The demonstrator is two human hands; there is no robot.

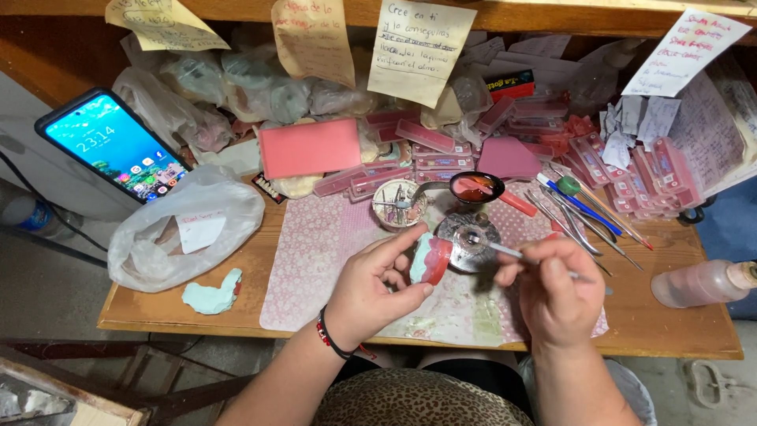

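While you sit at the wooden counter (pixel 670 331), a smartphone with a lit blue screen (pixel 118 146) leans at the far left. Beside it lies a crumpled clear plastic bag (pixel 185 229) with a paper slip inside. Just in front of the bag rests a pale turquoise plaster fragment (pixel 213 294) near the counter's front edge.

Centre: a pink-patterned cloth mat (pixel 315 252) covers the counter. Your left hand (pixel 374 288), black and red bead bracelet at the wrist, has its grip closed around a pale turquoise cast with a red wax rim (pixel 430 259), thumb on the near side, fingers curled over the top, held just above the mat. Behind it stand a small round metal dish of bits (pixel 398 203) and a metal ladle holding melted red wax (pixel 475 188).

Right of centre: your right hand (pixel 556 296) has its grip pinched on a thin metal instrument (pixel 505 251). Its tip points left, over a round shiny metal lid (pixel 467 241), close beside the cast; whether it touches, you cannot tell.

Further right lie a row of slender metal tools (pixel 583 221), stacked pink plastic strips (pixel 654 177), and a clear plastic bottle on its side (pixel 702 284) at the counter's right end.
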